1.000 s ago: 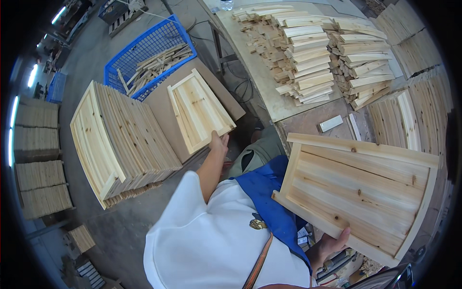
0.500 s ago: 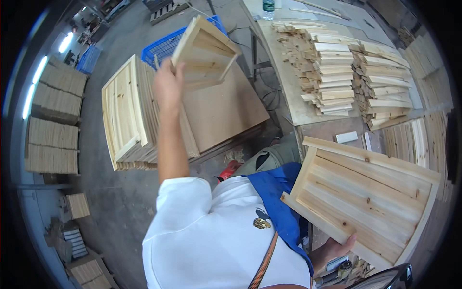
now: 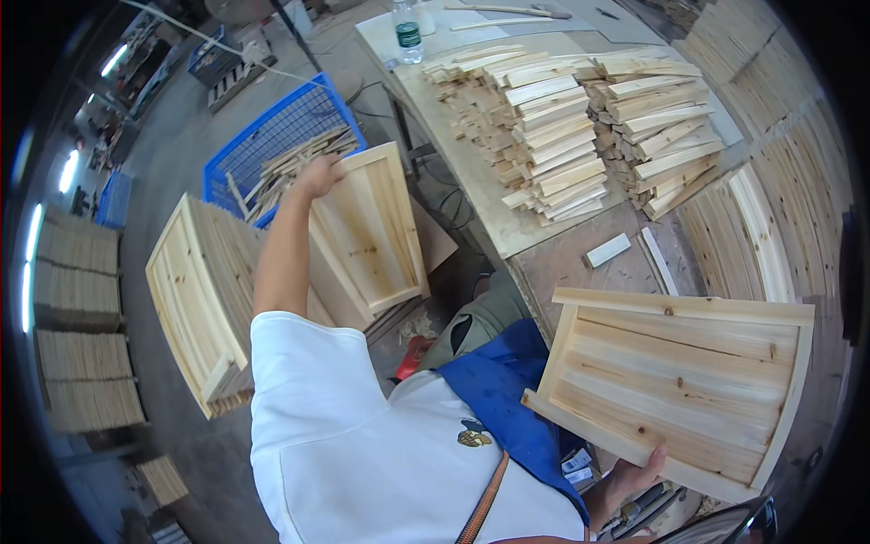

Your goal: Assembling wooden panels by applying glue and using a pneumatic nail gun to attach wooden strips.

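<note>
My left hand (image 3: 320, 176) is stretched out, its fingers closed on the top edge of a framed wooden panel (image 3: 367, 240). That panel is tilted and covers much of a brown board (image 3: 435, 243); whether it rests on it I cannot tell. Just left of it is a stack of similar framed panels (image 3: 195, 299). At the lower right, my right hand (image 3: 637, 473) grips the near edge of a second framed panel (image 3: 675, 390), thumb over the frame. This panel is tilted with its recessed planks facing up, beside the workbench corner.
A blue crate (image 3: 217, 168) of wood offcuts stands beyond my left hand. Piles of short wood strips (image 3: 553, 136), a plastic bottle (image 3: 408, 34) and a pale block (image 3: 608, 250) lie on the workbench (image 3: 489, 213). More panel stacks (image 3: 86, 363) line the left wall.
My left hand has lowered its panel from a raised tilt down over the brown board, uncovering the crate's offcuts. The right-hand panel has turned slightly. The whole view has shifted.
</note>
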Tool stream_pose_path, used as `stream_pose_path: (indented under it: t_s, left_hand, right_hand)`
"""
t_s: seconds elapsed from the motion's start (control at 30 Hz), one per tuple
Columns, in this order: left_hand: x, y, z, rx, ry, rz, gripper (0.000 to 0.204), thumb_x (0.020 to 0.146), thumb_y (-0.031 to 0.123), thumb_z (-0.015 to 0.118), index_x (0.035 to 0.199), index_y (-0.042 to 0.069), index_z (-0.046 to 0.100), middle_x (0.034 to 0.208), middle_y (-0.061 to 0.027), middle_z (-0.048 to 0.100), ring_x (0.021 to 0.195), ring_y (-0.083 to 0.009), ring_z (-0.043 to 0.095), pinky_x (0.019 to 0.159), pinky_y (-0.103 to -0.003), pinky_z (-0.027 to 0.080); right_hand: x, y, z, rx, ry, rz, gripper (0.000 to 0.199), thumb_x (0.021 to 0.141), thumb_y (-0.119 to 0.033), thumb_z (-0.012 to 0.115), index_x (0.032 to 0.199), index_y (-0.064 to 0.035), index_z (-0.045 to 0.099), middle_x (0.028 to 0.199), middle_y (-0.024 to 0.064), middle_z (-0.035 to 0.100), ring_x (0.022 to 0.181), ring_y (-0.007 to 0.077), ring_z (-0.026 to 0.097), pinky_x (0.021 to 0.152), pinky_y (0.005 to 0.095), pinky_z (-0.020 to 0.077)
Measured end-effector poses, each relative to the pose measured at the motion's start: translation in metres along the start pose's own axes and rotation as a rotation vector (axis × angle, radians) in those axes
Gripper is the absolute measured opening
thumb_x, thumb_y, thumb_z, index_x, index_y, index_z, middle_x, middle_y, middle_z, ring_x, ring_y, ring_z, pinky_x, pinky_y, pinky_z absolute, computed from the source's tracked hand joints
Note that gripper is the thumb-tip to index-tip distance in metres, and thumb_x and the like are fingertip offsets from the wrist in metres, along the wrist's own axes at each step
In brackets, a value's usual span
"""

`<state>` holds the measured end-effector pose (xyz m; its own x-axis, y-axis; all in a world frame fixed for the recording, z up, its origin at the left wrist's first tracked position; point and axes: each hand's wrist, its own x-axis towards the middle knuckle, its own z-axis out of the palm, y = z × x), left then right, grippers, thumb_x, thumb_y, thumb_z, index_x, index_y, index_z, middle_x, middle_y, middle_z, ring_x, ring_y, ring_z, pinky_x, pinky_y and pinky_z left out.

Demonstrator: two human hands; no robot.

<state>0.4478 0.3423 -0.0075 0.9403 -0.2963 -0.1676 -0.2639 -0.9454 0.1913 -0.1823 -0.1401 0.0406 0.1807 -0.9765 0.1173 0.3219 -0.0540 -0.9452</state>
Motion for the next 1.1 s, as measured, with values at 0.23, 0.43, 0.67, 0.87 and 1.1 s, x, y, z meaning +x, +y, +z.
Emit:
stream_pose_path:
  t_s: [0.23,0.43,0.67,0.87,1.1]
  left_hand:
    - [0.038,-0.066,0.081,0.215,0.178,-0.242,0.058,0.095,0.039,0.068,0.145,0.011,0.058,0.136,-0.0215,0.066,0.132,-0.0421,0.058,0.113,-0.047,0.043]
    - [0.019,0.034,0.089,-0.415,0.237,-0.085,0.059,0.098,0.045,0.068,0.139,0.003,0.063,0.132,-0.021,0.069,0.126,-0.0391,0.064,0.107,-0.042,0.049]
    - [-0.138,0.228,0.022,-1.405,-0.166,0.714,0.049,0.106,0.026,0.065,0.147,0.004,0.051,0.125,-0.0092,0.069,0.109,-0.0136,0.066,0.094,-0.031,0.054]
    - [-0.181,0.191,0.069,-1.722,0.207,-0.23,0.033,0.106,0.025,0.065,0.13,0.004,0.058,0.11,-0.0066,0.072,0.094,-0.0119,0.067,0.084,-0.031,0.057]
    - [-0.158,-0.005,0.234,-1.116,0.694,-0.766,0.045,0.105,0.03,0.064,0.132,-0.006,0.058,0.118,-0.0189,0.072,0.104,-0.026,0.069,0.091,-0.037,0.054]
  right_hand:
    - [-0.012,0.006,-0.017,-0.424,-0.211,-0.328,0.072,0.087,-0.022,0.07,0.152,-0.0053,0.043,0.145,0.021,0.051,0.127,0.0352,0.057,0.107,0.0553,0.0505]
    - [-0.005,-0.019,0.055,-0.115,-0.091,-0.004,0.071,0.087,-0.021,0.069,0.15,-0.0007,0.045,0.141,0.0209,0.055,0.124,0.0365,0.059,0.104,0.0553,0.0526]
    - [0.026,0.02,0.154,-0.255,-0.651,0.114,0.065,0.093,-0.017,0.07,0.15,0.0028,0.045,0.14,0.0188,0.058,0.119,0.032,0.063,0.1,0.0488,0.0554]
    - [-0.032,0.04,0.299,-0.318,-1.042,0.294,0.05,0.099,-0.005,0.064,0.147,0.0033,0.051,0.133,0.0159,0.065,0.113,0.0211,0.067,0.099,0.0315,0.0523]
    - [-0.033,0.046,0.22,-0.655,-1.321,-0.186,0.036,0.093,-0.004,0.071,0.129,0.002,0.065,0.124,0.0179,0.07,0.11,0.0269,0.069,0.097,0.0376,0.0545]
